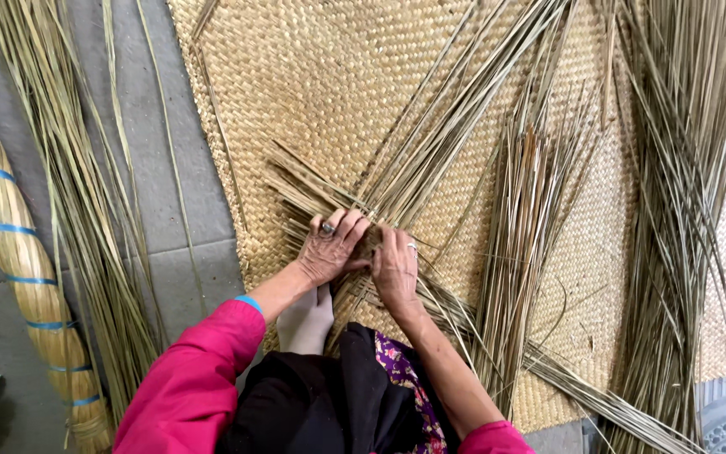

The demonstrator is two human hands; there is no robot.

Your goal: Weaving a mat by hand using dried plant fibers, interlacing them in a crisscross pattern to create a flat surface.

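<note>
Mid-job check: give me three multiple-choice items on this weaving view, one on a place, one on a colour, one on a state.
1. Where does the tied bundle lie?
A. far left on the floor
B. on the mat
C. in the lap

2. What colour are the bundle's bands?
A. red
B. blue
C. green

3. What are both hands doing?
A. resting in the lap
B. pressing on the strands
C. lifting the mat

Answers: 1 A, it lies beside the loose reeds; 2 B, blue rings cross it; 3 B, left hand and right hand bear on the strands over the woven mat.

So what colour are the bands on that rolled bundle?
Blue bands on the pale yellow rolled bundle; head view.
</note>
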